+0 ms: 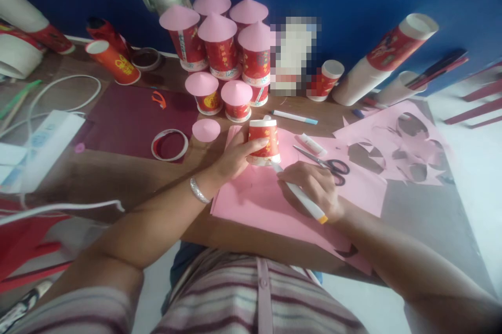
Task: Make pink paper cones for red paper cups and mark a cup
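My left hand [240, 154] is wrapped round a red paper cup [263, 138] with gold print, standing upside down over the pink paper [251, 203]. In my right hand [309, 185] is a white marker [304, 200] with a yellow end, its tip at the cup's lower rim. Just beyond my right hand lie scissors [333, 165] with dark handles and a white tube [312, 144]. A second marker [294, 116], white and blue, rests behind the cup. To the left of the cup is a small pink paper cone [206, 130].
Several red cups with pink cone tops [217, 44] stand stacked at the back. Pink paper with cut-out holes [400, 140] lies right. At left are a tape roll [170, 146], an orange cup [113, 62] and a white power strip [47, 146]. Tall paper-cup stacks [386, 57] lean by the blue wall.
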A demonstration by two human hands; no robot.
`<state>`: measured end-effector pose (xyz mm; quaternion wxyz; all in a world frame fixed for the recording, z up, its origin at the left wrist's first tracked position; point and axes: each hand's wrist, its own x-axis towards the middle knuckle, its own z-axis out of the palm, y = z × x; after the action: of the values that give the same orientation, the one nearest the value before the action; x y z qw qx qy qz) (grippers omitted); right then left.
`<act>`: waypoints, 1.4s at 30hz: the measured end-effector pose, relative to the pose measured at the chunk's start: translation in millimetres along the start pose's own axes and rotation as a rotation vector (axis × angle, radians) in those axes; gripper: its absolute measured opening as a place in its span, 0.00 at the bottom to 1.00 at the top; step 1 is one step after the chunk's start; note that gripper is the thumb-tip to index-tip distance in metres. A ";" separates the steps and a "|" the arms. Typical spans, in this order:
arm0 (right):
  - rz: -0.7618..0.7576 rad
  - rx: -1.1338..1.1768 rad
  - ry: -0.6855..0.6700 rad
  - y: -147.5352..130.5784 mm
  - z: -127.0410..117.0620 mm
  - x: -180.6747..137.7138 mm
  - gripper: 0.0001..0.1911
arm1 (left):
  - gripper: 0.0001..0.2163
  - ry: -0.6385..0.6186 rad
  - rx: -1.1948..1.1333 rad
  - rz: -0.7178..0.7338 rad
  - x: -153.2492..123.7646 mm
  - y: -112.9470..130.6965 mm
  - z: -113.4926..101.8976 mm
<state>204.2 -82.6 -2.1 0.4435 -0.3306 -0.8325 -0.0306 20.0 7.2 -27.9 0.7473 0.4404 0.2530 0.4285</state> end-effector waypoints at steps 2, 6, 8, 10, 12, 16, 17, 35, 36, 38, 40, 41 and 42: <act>0.009 0.011 -0.002 0.0 0.1 -0.9 0.13 | 0.13 -0.009 -0.003 0.004 0.2 0.1 0.1; 0.072 0.028 -0.019 -3.8 -1.6 -0.1 0.13 | 0.14 -0.010 0.004 -0.003 0.2 0.0 -0.1; 0.127 0.036 -0.034 -6.9 -3.2 1.7 0.09 | 0.15 -0.006 0.010 -0.006 0.2 0.5 0.3; 0.184 0.048 -0.047 -9.7 -4.8 3.5 0.05 | 0.14 -0.010 0.011 -0.001 0.1 1.5 1.1; 0.235 0.059 -0.053 -11.4 -6.2 4.7 0.04 | 0.14 -0.026 0.008 0.009 0.0 2.8 2.3; 0.286 0.064 -0.064 -12.1 -7.6 5.8 0.04 | 0.14 -0.040 0.013 0.010 -0.3 3.4 2.8; 0.290 0.062 -0.069 -12.1 -7.7 5.9 0.04 | 0.14 -0.038 0.021 0.008 -0.4 2.9 2.3; 0.187 0.087 -0.009 -10.7 -7.4 5.2 0.04 | 0.15 0.011 -0.059 -0.069 -2.4 7.9 1.9; 0.170 0.094 -0.009 -10.2 -7.2 5.4 0.05 | 0.15 0.026 -0.067 -0.078 -2.4 8.1 1.6; 0.133 0.101 -0.008 -9.1 -6.7 5.6 0.07 | 0.15 0.055 -0.078 -0.084 -2.2 8.4 1.1; 0.096 0.101 0.003 -8.0 -6.3 5.4 0.09 | 0.15 0.059 -0.086 -0.076 -1.6 8.1 0.3; 0.085 0.100 0.010 -7.6 -6.1 5.1 0.09 | 0.16 0.051 -0.091 -0.071 -1.3 7.7 -0.1; 0.080 0.100 0.013 -7.3 -5.9 4.9 0.09 | 0.16 0.040 -0.096 -0.067 -1.0 7.3 -0.7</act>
<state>202.3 -87.7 6.9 0.4657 -0.3411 -0.8161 0.0267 15.9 8.4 -21.9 0.7764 0.3866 0.2616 0.4235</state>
